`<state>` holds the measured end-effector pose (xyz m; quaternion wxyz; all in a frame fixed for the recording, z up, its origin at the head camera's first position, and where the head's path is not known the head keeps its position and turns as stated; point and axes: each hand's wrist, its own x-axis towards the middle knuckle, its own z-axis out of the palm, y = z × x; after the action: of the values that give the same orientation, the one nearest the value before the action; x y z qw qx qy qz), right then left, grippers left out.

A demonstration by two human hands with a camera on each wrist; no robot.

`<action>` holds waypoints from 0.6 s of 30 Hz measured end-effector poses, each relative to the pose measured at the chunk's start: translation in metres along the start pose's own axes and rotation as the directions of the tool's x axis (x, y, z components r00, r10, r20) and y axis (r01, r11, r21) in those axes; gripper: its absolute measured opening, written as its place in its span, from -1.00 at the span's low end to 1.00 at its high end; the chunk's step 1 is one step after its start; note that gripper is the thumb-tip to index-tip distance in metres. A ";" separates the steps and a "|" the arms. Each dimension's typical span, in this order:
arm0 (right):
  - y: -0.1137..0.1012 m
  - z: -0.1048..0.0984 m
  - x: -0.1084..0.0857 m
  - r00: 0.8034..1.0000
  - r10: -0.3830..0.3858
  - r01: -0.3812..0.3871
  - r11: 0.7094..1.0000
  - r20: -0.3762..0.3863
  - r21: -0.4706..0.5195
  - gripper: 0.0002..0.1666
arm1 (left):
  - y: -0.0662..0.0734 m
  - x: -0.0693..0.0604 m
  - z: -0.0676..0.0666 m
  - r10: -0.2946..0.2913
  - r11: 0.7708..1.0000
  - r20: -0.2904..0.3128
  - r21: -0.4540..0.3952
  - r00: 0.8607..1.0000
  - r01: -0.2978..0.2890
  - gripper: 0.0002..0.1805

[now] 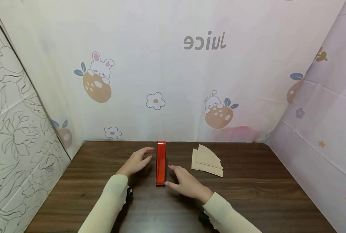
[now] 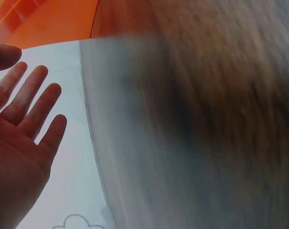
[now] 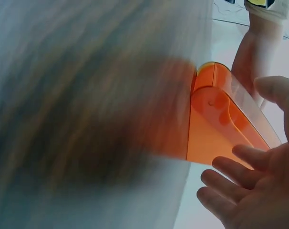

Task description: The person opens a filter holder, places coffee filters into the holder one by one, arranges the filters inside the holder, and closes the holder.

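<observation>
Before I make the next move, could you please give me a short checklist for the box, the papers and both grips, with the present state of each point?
1. Box standing on the table between the grips: ok.
2. Left grip open, holding nothing: ok.
3. Right grip open, holding nothing: ok.
4. Right thumb clear of the box: cannot tell; its tip looks very near the box's edge.
5. Papers clear of both grips: ok, they lie to the right of the box.
6. Papers squared in one stack: not ok, they overlap out of line.
</observation>
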<state>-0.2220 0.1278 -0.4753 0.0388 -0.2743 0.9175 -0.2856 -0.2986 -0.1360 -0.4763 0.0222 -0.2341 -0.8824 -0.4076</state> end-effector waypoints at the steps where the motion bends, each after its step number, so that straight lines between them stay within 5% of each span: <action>1: -0.001 0.002 0.002 1.000 0.009 -0.009 1.000 -0.006 0.020 -0.11 | 0.000 0.001 0.001 -0.009 1.000 0.006 -0.006 1.000 0.009 -0.56; 10: -0.008 0.012 0.012 0.997 0.066 -0.058 0.985 -0.045 0.162 -0.03 | 0.000 0.015 0.008 -0.039 0.998 0.012 -0.052 0.999 0.040 -0.59; 18: -0.012 0.022 0.023 0.993 0.092 -0.070 0.962 -0.071 0.263 0.13 | -0.003 0.019 0.016 -0.056 0.994 0.082 -0.086 0.995 0.063 -0.48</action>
<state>-0.2303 0.0963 -0.4851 0.0484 -0.2171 0.8832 -0.4128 -0.3138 -0.1186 -0.4844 -0.0355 -0.2244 -0.8703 -0.4371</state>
